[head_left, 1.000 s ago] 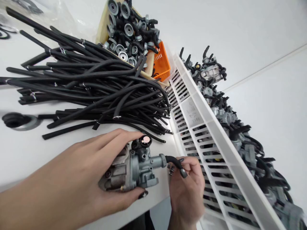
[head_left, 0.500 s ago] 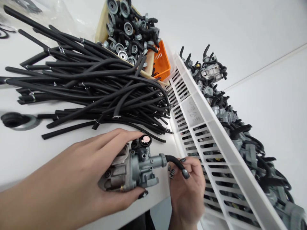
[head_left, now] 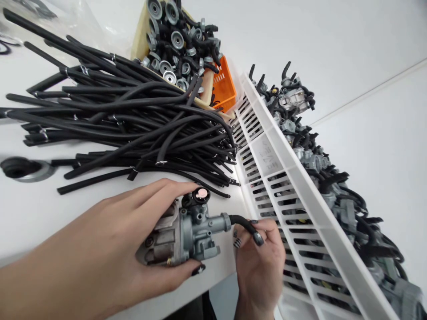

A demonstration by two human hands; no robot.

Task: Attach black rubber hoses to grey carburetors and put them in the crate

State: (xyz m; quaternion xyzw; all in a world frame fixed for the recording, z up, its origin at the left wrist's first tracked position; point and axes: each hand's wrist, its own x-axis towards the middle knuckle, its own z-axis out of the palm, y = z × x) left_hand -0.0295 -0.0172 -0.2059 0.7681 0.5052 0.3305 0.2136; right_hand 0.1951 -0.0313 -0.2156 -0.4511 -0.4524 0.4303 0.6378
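A grey metal carburetor lies in my left hand, fingers and thumb wrapped round its body from the left. A round black part with a pinkish disc sits at its top. From the threaded grey cap on its right side comes a short, bent black rubber boot. My right hand pinches the free end of this boot between thumb and fingers. The boot's tip is partly hidden by the fingers.
Black hoses lie heaped behind my hands. A yellowish bin of caps with boots stands behind them, beside an orange basket. At right, a white slatted crate is piled with carburetors. A round grey-and-black part lies at left.
Almost nothing differs. Both hands keep their hold on the carburetor and its boot; the fingers of my right hand have shifted very slightly, and the whole view has moved a touch.
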